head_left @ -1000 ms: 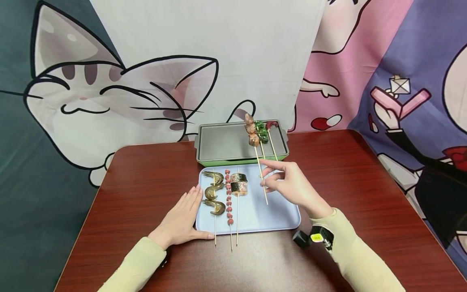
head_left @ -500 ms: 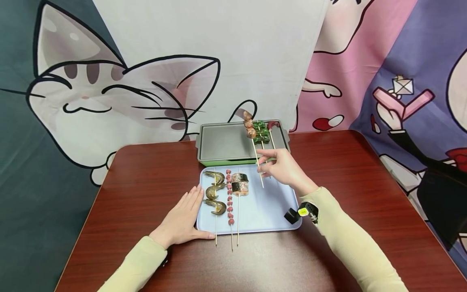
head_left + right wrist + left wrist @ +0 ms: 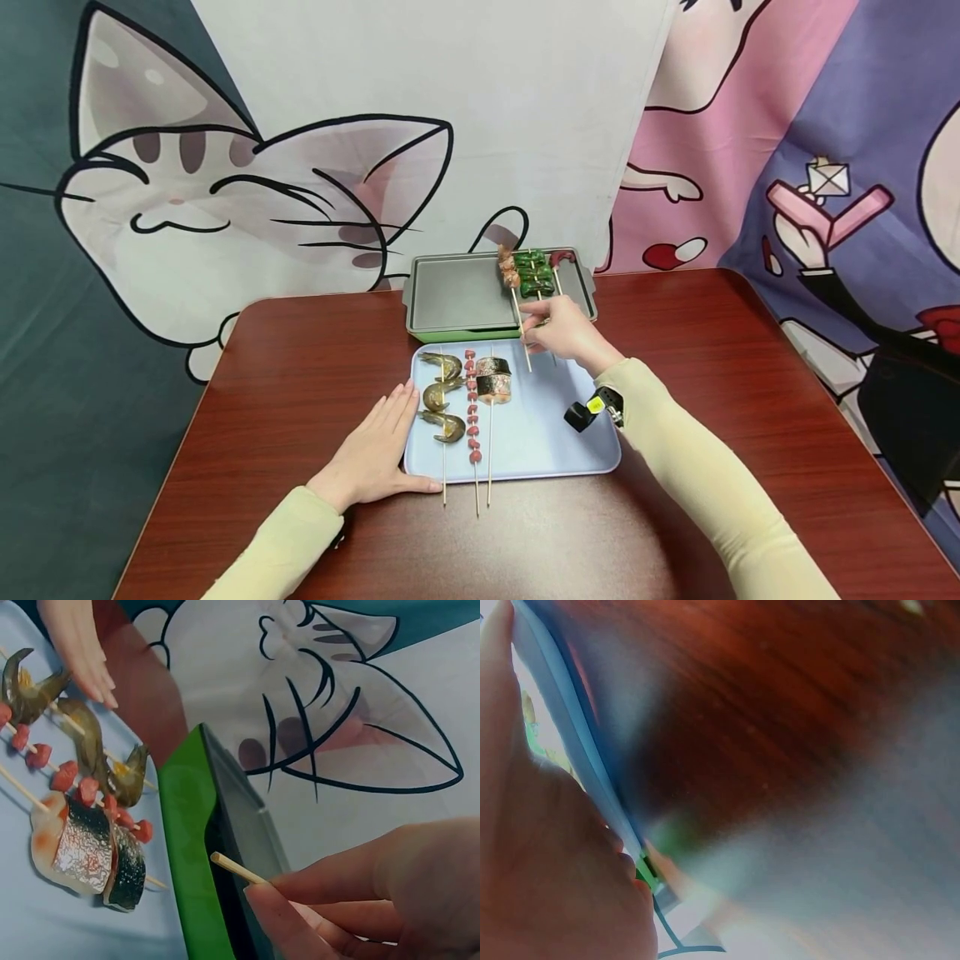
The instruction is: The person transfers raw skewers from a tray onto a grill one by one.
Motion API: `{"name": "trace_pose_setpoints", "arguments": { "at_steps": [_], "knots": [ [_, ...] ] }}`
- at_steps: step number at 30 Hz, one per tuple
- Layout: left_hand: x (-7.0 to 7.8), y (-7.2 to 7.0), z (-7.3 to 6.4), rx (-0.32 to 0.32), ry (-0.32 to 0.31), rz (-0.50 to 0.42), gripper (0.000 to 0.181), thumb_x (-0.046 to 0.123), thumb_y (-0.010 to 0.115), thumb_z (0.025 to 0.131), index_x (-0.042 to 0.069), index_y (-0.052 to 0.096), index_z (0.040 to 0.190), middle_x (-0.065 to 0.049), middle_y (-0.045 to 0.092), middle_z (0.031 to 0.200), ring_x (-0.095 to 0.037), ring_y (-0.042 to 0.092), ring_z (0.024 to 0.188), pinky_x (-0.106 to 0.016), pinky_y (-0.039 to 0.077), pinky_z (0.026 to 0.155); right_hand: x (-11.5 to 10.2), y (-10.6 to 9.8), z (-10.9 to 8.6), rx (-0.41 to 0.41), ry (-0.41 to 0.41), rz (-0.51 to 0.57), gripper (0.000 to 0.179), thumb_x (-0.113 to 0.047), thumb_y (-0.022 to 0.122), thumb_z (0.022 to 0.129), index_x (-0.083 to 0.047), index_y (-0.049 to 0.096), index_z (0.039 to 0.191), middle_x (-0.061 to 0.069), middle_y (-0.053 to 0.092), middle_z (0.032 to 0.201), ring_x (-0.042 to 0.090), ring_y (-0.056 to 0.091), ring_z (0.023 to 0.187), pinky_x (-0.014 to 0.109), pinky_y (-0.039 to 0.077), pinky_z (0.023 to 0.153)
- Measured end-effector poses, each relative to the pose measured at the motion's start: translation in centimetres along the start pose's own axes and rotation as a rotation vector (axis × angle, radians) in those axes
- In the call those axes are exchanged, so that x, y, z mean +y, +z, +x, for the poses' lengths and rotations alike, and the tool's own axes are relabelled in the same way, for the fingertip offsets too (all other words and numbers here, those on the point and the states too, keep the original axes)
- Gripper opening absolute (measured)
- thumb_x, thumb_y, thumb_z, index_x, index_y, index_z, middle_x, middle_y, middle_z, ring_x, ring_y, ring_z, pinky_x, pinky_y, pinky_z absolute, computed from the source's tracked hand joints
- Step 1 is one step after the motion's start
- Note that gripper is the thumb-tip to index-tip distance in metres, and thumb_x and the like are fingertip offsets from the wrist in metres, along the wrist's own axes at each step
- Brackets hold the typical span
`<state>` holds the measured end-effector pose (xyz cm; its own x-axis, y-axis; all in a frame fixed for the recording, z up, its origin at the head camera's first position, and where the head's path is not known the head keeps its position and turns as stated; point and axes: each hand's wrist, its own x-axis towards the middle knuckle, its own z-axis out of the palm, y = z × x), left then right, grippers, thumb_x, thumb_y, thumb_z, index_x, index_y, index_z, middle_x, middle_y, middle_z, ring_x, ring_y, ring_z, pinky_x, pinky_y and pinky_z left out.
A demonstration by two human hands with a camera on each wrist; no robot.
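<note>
My right hand (image 3: 558, 327) pinches the stick of a meat skewer (image 3: 508, 267) between thumb and fingers; its brown chunks overlap the grey grill plate (image 3: 457, 292). In the right wrist view the bare stick end (image 3: 236, 868) juts from the fingertips beside the grill's green side (image 3: 184, 855). My left hand (image 3: 375, 450) lies with straight fingers at the left edge of the light blue tray (image 3: 555, 442). That tray holds a shrimp skewer (image 3: 442, 396), a skewer of small red pieces (image 3: 472, 408) and a fish skewer (image 3: 492, 379). The left wrist view shows the tray's edge (image 3: 577, 727) beside the hand.
A green pepper skewer (image 3: 534, 273) and a dark red skewer (image 3: 561, 258) lie on the grill's right side. Grill and tray stand close together on a reddish-brown wooden table (image 3: 300, 358). Behind them hangs a cartoon cat backdrop (image 3: 225, 208).
My right hand has moved forward and slightly left, from over the tray to the grill's front edge. The meat skewer has come down lower over the plate. My left hand stays put.
</note>
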<state>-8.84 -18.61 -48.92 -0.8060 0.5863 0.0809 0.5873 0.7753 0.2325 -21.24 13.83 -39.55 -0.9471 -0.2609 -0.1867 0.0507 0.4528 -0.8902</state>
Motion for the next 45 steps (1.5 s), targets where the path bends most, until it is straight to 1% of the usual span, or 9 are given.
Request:
{"name": "trace_pose_setpoints", "arguments": {
  "at_steps": [8,10,15,18,21,25,34,41,45],
  "knots": [
    [-0.5,0.9,-0.1,-0.023,-0.019,0.041,0.134,0.092,0.051,0.075,-0.009,0.023,0.157,-0.025,0.018,0.164,-0.036,0.017,0.152,-0.046,0.016,0.123,0.2,0.6,0.4,0.004,0.059,-0.035,0.055,0.010,0.068,0.089,0.007,0.055,0.142,0.012,0.066,0.085,0.018,0.070,0.068,0.043,0.062,0.077],
    [-0.6,1.0,-0.1,-0.011,-0.013,0.028,0.134,0.092,0.053,0.074,-0.010,0.024,0.157,-0.026,0.019,0.164,-0.037,0.018,0.152,-0.045,0.015,0.123,0.3,0.7,0.5,0.010,0.062,-0.051,0.054,0.009,0.069,0.089,0.007,0.055,0.142,0.012,0.066,0.085,0.017,0.070,0.067,0.045,0.061,0.079],
    [-0.4,0.7,0.0,-0.006,-0.004,0.020,0.133,0.090,0.056,0.075,-0.011,0.025,0.156,-0.028,0.020,0.163,-0.040,0.021,0.150,-0.048,0.018,0.122,0.5,0.9,0.6,0.026,0.056,-0.080,0.053,0.006,0.069,0.089,0.006,0.057,0.140,0.011,0.069,0.085,0.017,0.072,0.068,0.041,0.062,0.076],
    [-0.2,0.3,0.0,-0.006,-0.005,0.013,0.132,0.088,0.059,0.075,-0.012,0.026,0.155,-0.029,0.022,0.162,-0.040,0.022,0.150,-0.049,0.020,0.121,0.5,0.9,0.5,0.034,0.046,-0.119,0.051,0.003,0.067,0.089,0.006,0.058,0.139,0.009,0.071,0.085,0.016,0.073,0.071,0.034,0.062,0.072],
    [-0.1,0.2,0.0,0.000,0.002,-0.001,0.131,0.086,0.061,0.075,-0.013,0.027,0.154,-0.030,0.022,0.161,-0.042,0.023,0.149,-0.050,0.019,0.121,0.2,0.6,0.0,0.060,0.016,-0.199,0.051,-0.003,0.067,0.088,0.004,0.061,0.138,0.005,0.073,0.087,0.015,0.072,0.074,0.029,0.058,0.069],
    [-0.3,0.4,0.0,-0.014,-0.009,0.014,0.132,0.089,0.057,0.075,-0.011,0.026,0.155,-0.028,0.020,0.163,-0.040,0.020,0.150,-0.048,0.017,0.122,-0.4,0.2,-1.0,0.101,-0.035,-0.264,0.051,-0.011,0.069,0.088,0.001,0.063,0.137,0.003,0.075,0.093,0.014,0.071,0.077,0.029,0.051,0.066],
    [-0.7,1.0,0.0,-0.038,-0.029,0.042,0.134,0.093,0.050,0.075,-0.007,0.022,0.158,-0.023,0.014,0.166,-0.034,0.014,0.153,-0.046,0.015,0.123,-0.9,-0.1,-3.9,0.143,-0.140,-0.196,0.046,-0.022,0.076,0.092,-0.004,0.067,0.134,0.006,0.076,0.101,0.021,0.072,0.075,0.031,0.049,0.054],
    [-0.1,0.2,0.0,-0.005,-0.002,0.005,0.131,0.087,0.059,0.075,-0.012,0.027,0.155,-0.028,0.020,0.163,-0.041,0.021,0.150,-0.050,0.020,0.121,-1.2,0.1,-6.0,0.159,-0.191,-0.176,0.042,-0.025,0.079,0.091,-0.004,0.072,0.127,0.006,0.077,0.103,0.017,0.074,0.091,0.039,0.059,0.080],
    [-0.1,0.1,0.1,-0.012,-0.008,0.005,0.132,0.087,0.060,0.075,-0.012,0.027,0.155,-0.028,0.020,0.163,-0.040,0.021,0.150,-0.050,0.021,0.121,-1.1,0.4,-7.1,0.138,-0.198,-0.152,0.041,-0.026,0.079,0.091,-0.004,0.073,0.125,0.005,0.077,0.102,0.016,0.074,0.091,0.040,0.059,0.080]
  ]
}}
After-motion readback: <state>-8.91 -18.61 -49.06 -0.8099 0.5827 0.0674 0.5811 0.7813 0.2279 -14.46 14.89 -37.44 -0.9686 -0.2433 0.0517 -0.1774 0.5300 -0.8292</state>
